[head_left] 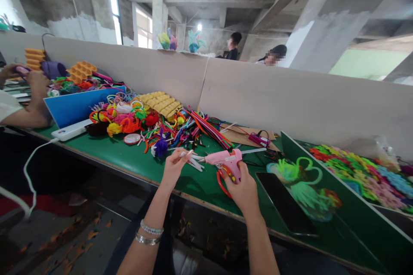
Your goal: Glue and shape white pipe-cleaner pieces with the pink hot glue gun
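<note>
My right hand (242, 187) grips a pink glue gun (224, 159) by its handle, nozzle pointing left. My left hand (174, 165) pinches a small white stick-like piece (189, 153) just in front of the nozzle tip. Both hands hover over the green table (129, 159) near its front edge. Red-handled scissors (221, 182) lie under my right hand. A pile of coloured pipe cleaners and pom-pom pieces (155, 126) lies just beyond my left hand.
A dark phone (285, 208) and a green pipe-cleaner figure (301, 180) lie to the right, beside a green divider board (338, 197). A blue board (77, 105) and a white power strip (69, 130) stand left, near a co-worker's hands (34, 84). A beige partition (258, 94) backs the table.
</note>
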Available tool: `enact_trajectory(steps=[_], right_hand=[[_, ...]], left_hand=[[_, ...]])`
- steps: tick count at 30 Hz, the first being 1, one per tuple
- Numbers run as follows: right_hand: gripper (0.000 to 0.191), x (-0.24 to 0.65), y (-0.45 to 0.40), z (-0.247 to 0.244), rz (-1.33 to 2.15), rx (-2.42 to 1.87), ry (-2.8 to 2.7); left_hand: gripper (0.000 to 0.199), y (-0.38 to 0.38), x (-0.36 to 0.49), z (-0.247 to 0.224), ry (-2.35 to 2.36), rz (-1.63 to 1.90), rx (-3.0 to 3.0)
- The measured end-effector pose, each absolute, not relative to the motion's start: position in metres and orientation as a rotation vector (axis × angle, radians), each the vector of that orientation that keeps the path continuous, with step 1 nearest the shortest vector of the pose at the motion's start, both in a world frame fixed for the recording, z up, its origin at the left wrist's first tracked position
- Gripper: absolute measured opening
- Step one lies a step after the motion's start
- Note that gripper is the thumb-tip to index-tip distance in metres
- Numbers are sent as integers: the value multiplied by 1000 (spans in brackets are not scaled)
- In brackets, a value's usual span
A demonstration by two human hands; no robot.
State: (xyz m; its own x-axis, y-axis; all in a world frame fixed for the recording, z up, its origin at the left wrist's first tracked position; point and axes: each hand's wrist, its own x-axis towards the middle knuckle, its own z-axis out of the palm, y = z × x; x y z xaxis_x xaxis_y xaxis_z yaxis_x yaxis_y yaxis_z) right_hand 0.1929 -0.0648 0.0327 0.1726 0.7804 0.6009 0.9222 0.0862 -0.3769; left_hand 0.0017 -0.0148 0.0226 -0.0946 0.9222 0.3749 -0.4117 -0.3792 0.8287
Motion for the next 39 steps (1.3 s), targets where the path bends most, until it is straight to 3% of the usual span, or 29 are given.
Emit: enact_trajectory(steps=[39], right_hand=[[37,197,-63,28,-317,-1631,-1641]], left_hand=[[12,-14,2,22,596,1758,1068]])
